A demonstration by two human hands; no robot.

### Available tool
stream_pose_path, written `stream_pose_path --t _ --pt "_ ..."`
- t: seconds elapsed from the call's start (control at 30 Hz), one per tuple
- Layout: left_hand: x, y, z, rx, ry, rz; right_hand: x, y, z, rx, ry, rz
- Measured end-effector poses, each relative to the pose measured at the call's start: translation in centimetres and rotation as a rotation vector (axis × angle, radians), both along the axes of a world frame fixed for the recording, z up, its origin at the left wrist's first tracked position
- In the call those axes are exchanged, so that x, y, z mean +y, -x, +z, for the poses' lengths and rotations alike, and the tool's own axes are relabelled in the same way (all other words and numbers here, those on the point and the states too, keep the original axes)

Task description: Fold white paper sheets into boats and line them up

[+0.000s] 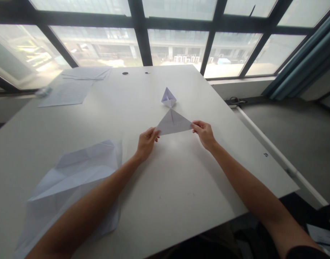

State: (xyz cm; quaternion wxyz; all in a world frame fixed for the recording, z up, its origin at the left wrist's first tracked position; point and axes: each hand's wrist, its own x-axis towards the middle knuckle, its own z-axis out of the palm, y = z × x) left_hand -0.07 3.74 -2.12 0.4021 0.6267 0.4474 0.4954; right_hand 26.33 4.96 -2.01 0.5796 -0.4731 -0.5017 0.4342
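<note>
A white sheet of paper folded into a triangle (pixel 174 123) is stretched between my two hands, its peak pointing away from me and a short crease line running down from it. My left hand (pixel 147 141) pinches its left corner between thumb and fingers. At the right corner, my right hand (pixel 204 133) is closed on the paper in the same way. Just beyond the peak stands a small folded paper boat (pixel 169 98) on the white table (pixel 165 205).
Creased white sheets (pixel 81 172) lie to the left, partly under my left forearm. More papers (pixel 70 91) rest at the far left, beside a crumpled clear item (pixel 43 91). Windows (pixel 178 46) line the far side, and a blue curtain (pixel 302 57) hangs at the right.
</note>
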Motion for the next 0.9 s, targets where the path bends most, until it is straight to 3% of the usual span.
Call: stream_pose_path --t 0.13,0.27,0.4,0.47,0.57,0.7,0.77,0.9 --pt "0.3 -0.2 -0.1 0.066 0.043 0.062 0.0 -0.6 0.3 0.045 0.162 0.071" --pt "0.2 0.0 -0.2 0.415 -0.021 0.092 -0.1 -1.2 0.1 -0.091 0.255 0.095" --pt "-0.7 0.2 0.2 0.937 -0.184 0.051 -0.4 -1.0 0.0 -0.528 0.251 0.059" --pt "-1.1 0.1 0.5 1.096 -0.252 0.088 -0.7 -0.5 0.4 -0.807 0.244 -0.003" --pt "-1.1 -0.2 0.7 1.121 -0.320 0.106 -1.3 0.2 1.0 -1.103 0.205 -0.080" --pt "-0.7 -0.6 0.7 0.961 -0.431 -0.142 -2.1 0.6 1.2 -1.279 0.038 -0.108" --pt "-0.9 -1.0 0.7 0.933 -0.452 -0.236 -2.4 0.6 1.0 -1.293 0.044 -0.084" --pt "-1.8 -2.0 0.8 1.029 -0.424 -0.171 -2.6 0.5 0.5 -1.314 0.066 -0.058"
